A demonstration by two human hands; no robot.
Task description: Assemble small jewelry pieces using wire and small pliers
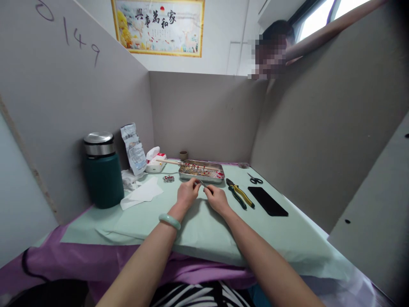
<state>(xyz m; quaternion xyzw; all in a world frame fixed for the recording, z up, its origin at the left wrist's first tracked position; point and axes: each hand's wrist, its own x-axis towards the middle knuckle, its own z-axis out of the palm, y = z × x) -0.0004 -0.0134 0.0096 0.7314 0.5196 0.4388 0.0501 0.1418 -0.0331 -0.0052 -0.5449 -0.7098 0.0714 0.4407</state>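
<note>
My left hand (188,192), with a pale green bangle (170,221) at the wrist, is closed in a pinch in front of the metal tray (202,178). What its fingertips hold is too small to make out. Close beside it, my right hand (217,199) is closed around a slim tool with a thin metal tip (202,183) that points at the left fingertips. The tool's exact kind is mostly hidden by the fingers. Red and gold beads (200,169) lie in the tray. A small pile of silvery and red beaded pieces (168,179) rests left of it.
Green-and-yellow pliers (240,194), scissors (255,180) and a black phone (267,201) lie to the right. Leftward stand a green flask (104,177), a pouch (133,149) and tissues (156,162). Grey partitions (207,113) enclose the table. Another person's arm (329,34) rests over the right one.
</note>
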